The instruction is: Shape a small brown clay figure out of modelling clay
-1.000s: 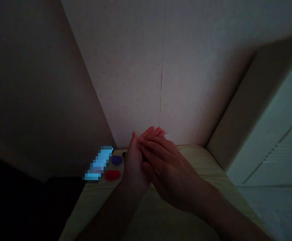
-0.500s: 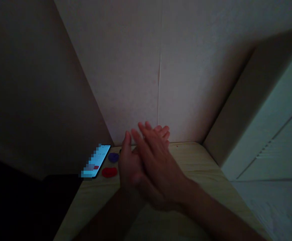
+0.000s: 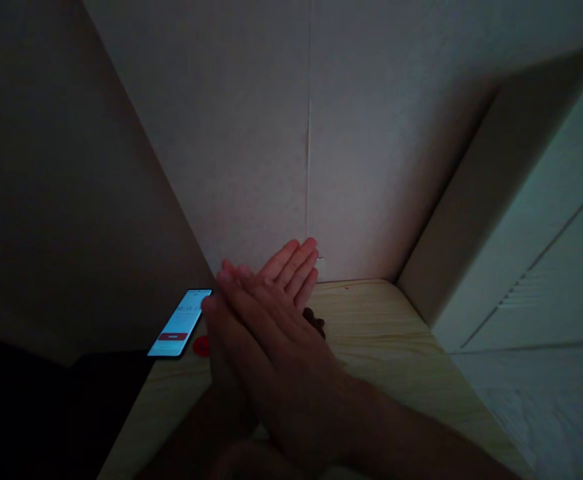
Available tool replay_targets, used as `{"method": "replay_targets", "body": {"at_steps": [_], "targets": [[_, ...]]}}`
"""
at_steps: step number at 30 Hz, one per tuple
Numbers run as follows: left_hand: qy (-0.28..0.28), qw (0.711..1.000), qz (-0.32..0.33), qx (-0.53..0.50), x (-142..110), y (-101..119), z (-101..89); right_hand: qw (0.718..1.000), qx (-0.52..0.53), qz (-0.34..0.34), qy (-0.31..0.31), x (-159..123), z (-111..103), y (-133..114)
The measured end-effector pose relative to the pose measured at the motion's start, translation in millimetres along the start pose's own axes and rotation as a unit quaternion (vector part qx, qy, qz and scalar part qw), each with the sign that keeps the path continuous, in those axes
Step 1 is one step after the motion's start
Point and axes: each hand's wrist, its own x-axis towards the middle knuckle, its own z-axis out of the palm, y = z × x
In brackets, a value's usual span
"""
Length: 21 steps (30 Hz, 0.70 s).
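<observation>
My R hand (image 3: 281,360) is nearest, laid slantwise over my L hand (image 3: 290,270), the two touching. R fingers are straight & together; L fingers stick out past them, extended, close w/ slim gaps at the tips. Can't tell if anything's btwn the palms, nor where the L thumb sits.

Red pc (image 3: 201,346) is on the table (image 3: 381,320), just L of my hands, partly covered by them. Looks light & soft, prob. putty-like, so I'd take it by the edges w/ fingertips; a hard pinch might dent it. Phone (image 3: 184,317) lies flat & lit beside it: stiff, prob. slick glass, best held by the long edges.

Brown lump (image 3: 314,322) is on the table just R of my L fingers, partly hidden. Knobbly, prob. light; can't tell how firm, so I'd grip it gently by the sides. Wall (image 3: 241,167) is behind it all.

Vs. the frame 0.5 s ago: R hand is lower & further L across the L palm, so more of the L fingers shows. Red pc is more covered, blue pc is out of sight behind my hands, & brown lump is now visible. Whole view's shifted a bit too.
</observation>
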Motion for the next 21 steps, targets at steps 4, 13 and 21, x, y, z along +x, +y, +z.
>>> {"method": "replay_targets", "body": {"at_steps": [4, 13, 21], "targets": [[-0.098, 0.989, -0.110, -0.011, -8.9, -14.3, 19.2, 0.999, -0.008, 0.026, 0.038, -2.0, -20.7, 14.2], [-0.017, 0.968, -0.108, -0.226, 0.3, 9.9, 1.3, 0.999, -0.033, 0.009, -0.011, 0.8, 1.8, 0.0], [-0.044, 0.981, -0.121, -0.147, -28.0, -8.5, 30.3, 0.984, -0.074, 0.114, 0.119, -10.1, -29.8, 36.0]]}}
